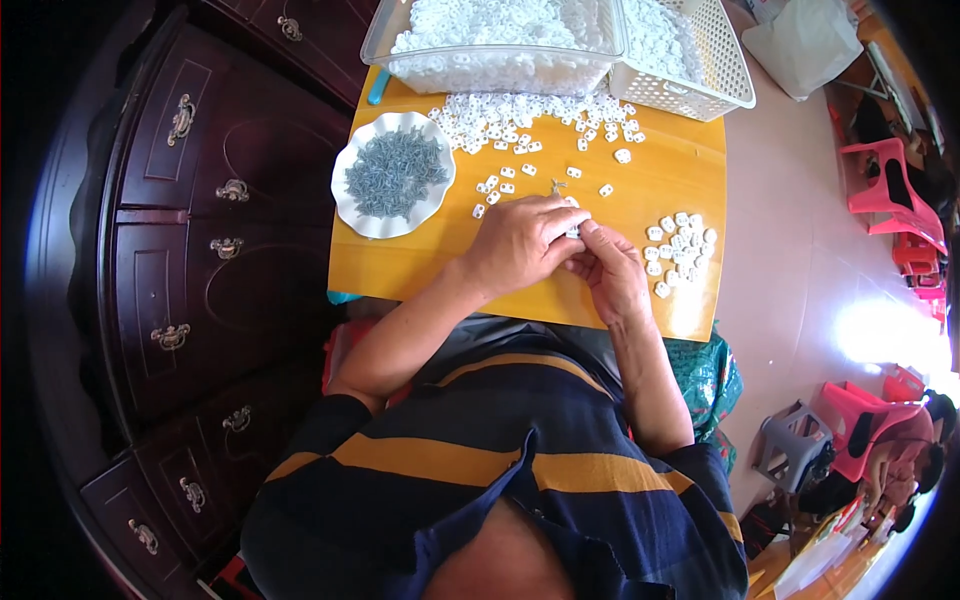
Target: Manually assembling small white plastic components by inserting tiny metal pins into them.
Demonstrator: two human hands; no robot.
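My left hand [518, 238] and my right hand [611, 268] meet over the middle of the yellow table [400, 275], fingers closed together. Pinched between their fingertips is a small white plastic piece [573, 231], mostly covered by the fingers. Just beyond them lie a few thin metal pins [557, 186]. To the left, a white plate with a wavy rim [350, 218] holds a heap of grey metal pins [395, 172]. Loose white pieces with dark holes [508, 172] are scattered ahead of my hands. A separate group of white pieces [682, 245] lies to the right.
A clear plastic bin [480, 68] and a white perforated basket [690, 98], both full of white pieces, stand at the far edge. A blue tool handle [379, 87] lies beside the bin. Dark wooden drawers [170, 250] rise at left; pink chairs [885, 185] stand at right.
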